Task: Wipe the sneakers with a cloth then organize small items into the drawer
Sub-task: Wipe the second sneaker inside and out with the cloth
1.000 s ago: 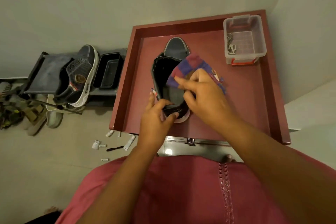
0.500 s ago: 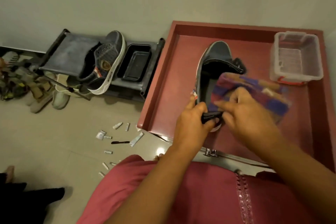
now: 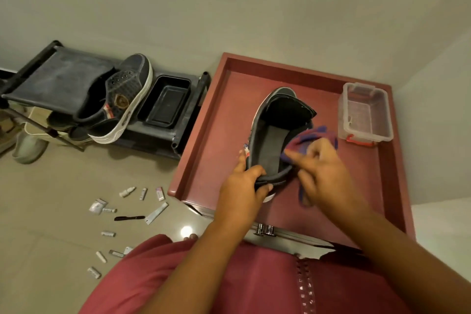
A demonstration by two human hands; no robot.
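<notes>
Bin (image 3: 365, 115) (clear) on cabinet (image 3: 219, 135), contents unclear

A sneaker (image 3: 274, 135) is set near the middle of the cabinet top (image 3: 221, 140), with a cloth (image 3: 304, 139) against its right side and a plastic box (image 3: 365, 115) at the far right corner. A shoe rack (image 3: 58, 81), left of the cabinet top, carries a second sneaker (image 3: 122, 99) with a tray (image 3: 164, 104) to its right. Small items (image 3: 127, 214) are scattered on the floor (image 3: 51, 211) before the rack.

Dark sneaker (image 3: 274, 135), purple cloth (image 3: 309, 139) alongside
</notes>
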